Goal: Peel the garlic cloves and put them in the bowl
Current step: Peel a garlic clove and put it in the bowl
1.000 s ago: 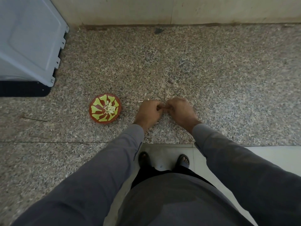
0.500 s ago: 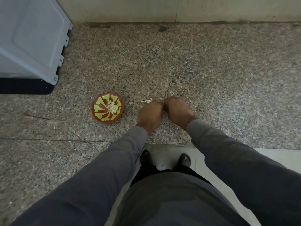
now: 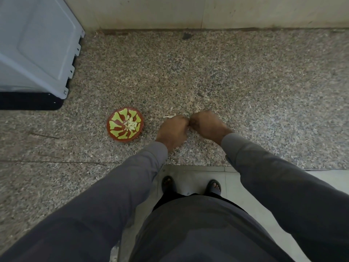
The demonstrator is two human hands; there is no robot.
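A small red bowl (image 3: 113, 127) with a green pattern sits on the speckled stone counter, holding several peeled garlic cloves (image 3: 131, 124). Just right of it my left hand (image 3: 172, 129) and my right hand (image 3: 207, 124) meet with curled fingers, fingertips pressed together over something small. The clove between them is hidden by the fingers. A pale strip of garlic skin (image 3: 169, 116) lies on the counter beside my left knuckles.
A grey plastic appliance (image 3: 37, 46) on a black base stands at the back left. A tiled wall (image 3: 207, 12) runs along the counter's far side. The counter's front edge (image 3: 188, 165) lies just below my wrists, with my sandalled feet on the floor beneath.
Both hands stay pressed together at the same spot, with only slight working of the fingers. The camera has shifted a little; the bowl has not moved.
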